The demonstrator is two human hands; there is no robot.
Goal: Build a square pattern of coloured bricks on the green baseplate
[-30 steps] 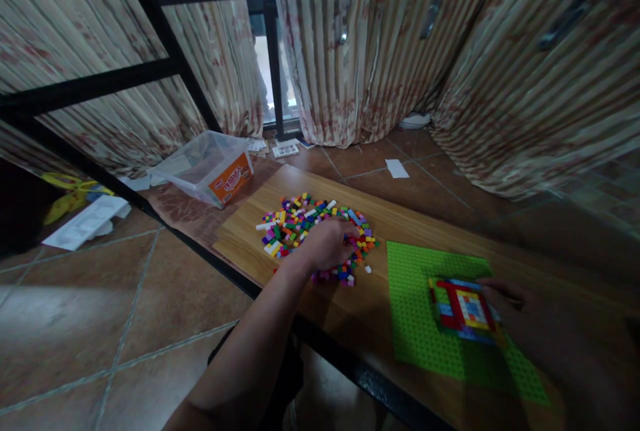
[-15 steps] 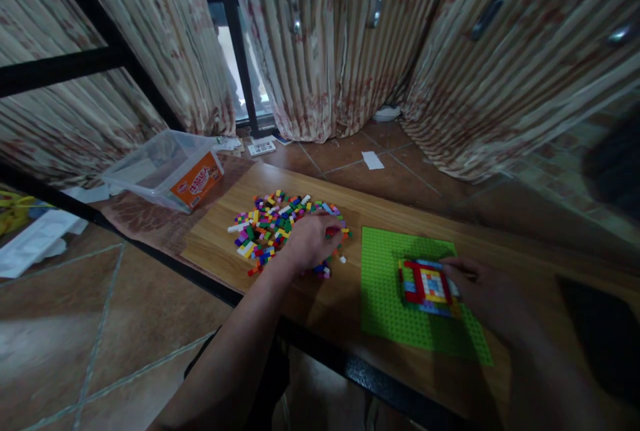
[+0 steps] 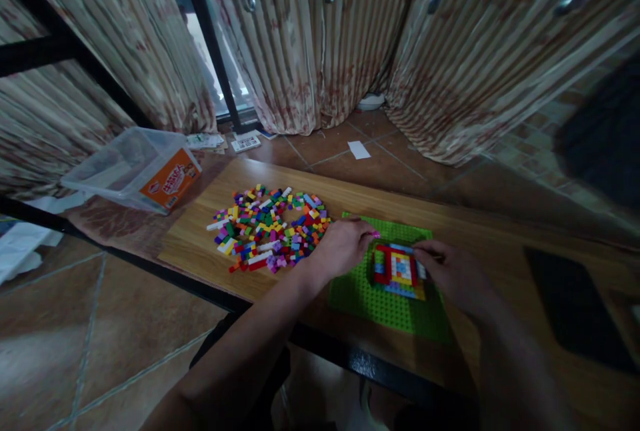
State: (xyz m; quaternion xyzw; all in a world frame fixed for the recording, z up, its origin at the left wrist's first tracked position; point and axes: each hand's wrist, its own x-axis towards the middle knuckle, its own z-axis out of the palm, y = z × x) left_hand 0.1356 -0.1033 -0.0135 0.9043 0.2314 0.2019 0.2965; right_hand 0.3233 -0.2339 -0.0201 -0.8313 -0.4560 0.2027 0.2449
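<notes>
A green baseplate (image 3: 385,301) lies on the wooden table (image 3: 200,244) and carries a small square build of coloured bricks (image 3: 399,271) with a red frame. My left hand (image 3: 343,246) rests over the plate's left part, fingers pinched on a small pink brick (image 3: 375,235) just left of the build. My right hand (image 3: 453,274) touches the build's right edge, its fingers curled against it. A heap of small loose coloured bricks (image 3: 267,227) lies on the table to the left of the plate.
A clear plastic box (image 3: 133,169) with an orange label lies tilted at the table's far left. A dark flat mat (image 3: 575,311) sits on the table at the right. Striped curtains (image 3: 350,37) hang behind, with papers (image 3: 359,149) on the tiled floor.
My left hand has left the brick heap and moved right onto the green plate, now holding a pink brick beside the build. The view has swung left and down.
</notes>
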